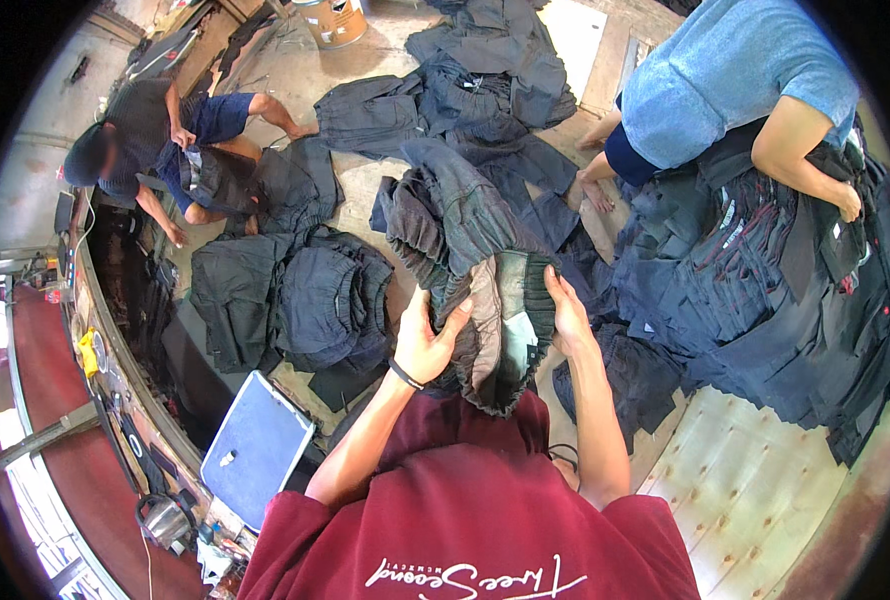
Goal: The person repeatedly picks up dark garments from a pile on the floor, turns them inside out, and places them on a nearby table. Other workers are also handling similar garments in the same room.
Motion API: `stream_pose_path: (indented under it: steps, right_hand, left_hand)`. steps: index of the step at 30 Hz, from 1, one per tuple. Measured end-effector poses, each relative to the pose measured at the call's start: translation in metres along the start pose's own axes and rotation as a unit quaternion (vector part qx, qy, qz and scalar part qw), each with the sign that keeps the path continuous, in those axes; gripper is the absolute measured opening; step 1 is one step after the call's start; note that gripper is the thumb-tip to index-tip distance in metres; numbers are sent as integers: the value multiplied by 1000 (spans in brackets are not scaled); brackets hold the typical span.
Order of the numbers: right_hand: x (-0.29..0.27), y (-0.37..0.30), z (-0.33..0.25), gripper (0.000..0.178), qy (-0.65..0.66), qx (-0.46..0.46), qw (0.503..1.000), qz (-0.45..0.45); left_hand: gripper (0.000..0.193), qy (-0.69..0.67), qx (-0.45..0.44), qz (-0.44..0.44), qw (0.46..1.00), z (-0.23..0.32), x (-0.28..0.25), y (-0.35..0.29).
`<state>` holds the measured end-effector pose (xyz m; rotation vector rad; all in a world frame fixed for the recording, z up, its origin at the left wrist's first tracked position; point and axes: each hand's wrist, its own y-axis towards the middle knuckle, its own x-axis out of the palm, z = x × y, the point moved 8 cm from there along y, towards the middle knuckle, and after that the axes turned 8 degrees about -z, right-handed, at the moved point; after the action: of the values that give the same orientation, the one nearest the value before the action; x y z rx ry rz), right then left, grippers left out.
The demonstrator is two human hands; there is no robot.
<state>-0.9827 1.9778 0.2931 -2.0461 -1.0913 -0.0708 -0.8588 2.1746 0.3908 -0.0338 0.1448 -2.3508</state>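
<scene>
A creased, dark garment (455,200) is held up in bunched folds. Its gathered, ribbed edge (533,285) gapes toward the camera, baring brownish inner fabric (484,325) and a pale patch (517,345).

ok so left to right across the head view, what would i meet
Yellow item, blue panel, left hand, pale patch inside the held garment, right hand, large heap of dark garments.
</scene>
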Motion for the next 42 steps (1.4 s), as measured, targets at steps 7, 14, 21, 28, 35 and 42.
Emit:
stream_pose_path:
  steps: [7, 14, 21, 28, 35, 42]
  right_hand:
    - [6, -21, 25, 64, 14, 14, 1000, -16]
    - [5, -31, 39, 55, -124, -23, 991, 49]
    - [-57, -67, 2, 52, -328, -166, 909, 197]
    - [-230, -249, -32, 48, -471, -61, 789, 391]
    - [-312, -352, -51, 40, -538, 19, 692, 481]
    - [-401, -245, 57, 51, -488, 146, 691, 513]
  left_hand:
    - [59, -221, -62, 23, 973, -38, -3, -12]
    - [95, 208, -45, 20, 977, -43, -3, -18]
    - [49, 28, -85, 2, 996, -96, -10, 14]
    - [55, -71, -102, 44, 991, -99, -52, 19]
    - [54, -37, -44, 59, 997, -97, -75, 24]
    - [47, 46, -62, 79, 994, -91, -74, 19]
